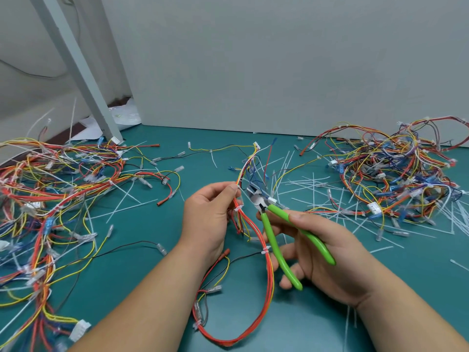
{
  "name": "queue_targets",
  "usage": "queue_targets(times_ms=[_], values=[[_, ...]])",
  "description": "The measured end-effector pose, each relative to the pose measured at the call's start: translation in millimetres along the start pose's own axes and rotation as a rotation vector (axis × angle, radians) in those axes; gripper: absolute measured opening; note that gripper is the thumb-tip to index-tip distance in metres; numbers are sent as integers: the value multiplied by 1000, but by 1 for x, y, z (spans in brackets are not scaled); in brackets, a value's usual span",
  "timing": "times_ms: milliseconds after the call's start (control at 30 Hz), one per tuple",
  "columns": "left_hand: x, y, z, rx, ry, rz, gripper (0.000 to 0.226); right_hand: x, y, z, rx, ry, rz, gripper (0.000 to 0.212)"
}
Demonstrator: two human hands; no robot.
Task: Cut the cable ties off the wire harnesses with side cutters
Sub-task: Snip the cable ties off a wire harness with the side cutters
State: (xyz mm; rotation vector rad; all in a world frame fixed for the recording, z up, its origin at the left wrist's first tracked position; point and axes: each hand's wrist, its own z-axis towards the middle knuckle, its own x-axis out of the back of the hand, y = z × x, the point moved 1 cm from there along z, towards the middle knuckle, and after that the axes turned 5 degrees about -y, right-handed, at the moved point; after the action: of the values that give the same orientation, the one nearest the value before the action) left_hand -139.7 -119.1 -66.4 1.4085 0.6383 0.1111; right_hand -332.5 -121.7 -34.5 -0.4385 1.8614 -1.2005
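Head view, left hand (pixel 208 214) pinching thin wire harness (pixel 252 228), right hand (pixel 327 265) clasping glossy green-handled side cutters (pixel 272 240)

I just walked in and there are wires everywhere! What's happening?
A person is snipping white cable ties off wire harnesses. The left hand holds one harness up, and the right hand holds green side cutters with their tip beside it, near the left thumb. Cut ties lie scattered on the green table, with harness piles on both sides.
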Motion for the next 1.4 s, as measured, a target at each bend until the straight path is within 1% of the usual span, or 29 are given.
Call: queue_targets(times_ms=[167,300,433,467,600,700,800,900,1033,1200,1400], values=[[-1,0,-2,14,-2,-45,15,-4,1,1,-55,3,-6,55],[-1,0,-2,24,-31,-63,4,-6,3,3,-82,-4,54,65],[0,0,-4,9,-50,-23,23,-6,2,6,-46,22,85,75],[1,0,-4,4,-54,-24,24,-6,2,7,-46,28,83,73],[1,1,-4,0,-78,-38,20,-6,3,8,-38,46,71,53],[1,0,-3,18,-100,-48,16,-7,4,9,-2,67,82,51],[1,-1,-3,12,-117,-8,8,-7,5,9,74,116,40,42],[1,-1,-3,12,-124,16,11,-8,6,10,112,173,-55,43],[1,-2,-3,18,-146,25,16,-12,6,10,134,194,-166,33],[1,-2,-3,22,-150,73,18,-14,5,9,136,207,-218,34],[1,-2,-3,3,-154,84,21,-18,7,8,130,187,-212,27]])
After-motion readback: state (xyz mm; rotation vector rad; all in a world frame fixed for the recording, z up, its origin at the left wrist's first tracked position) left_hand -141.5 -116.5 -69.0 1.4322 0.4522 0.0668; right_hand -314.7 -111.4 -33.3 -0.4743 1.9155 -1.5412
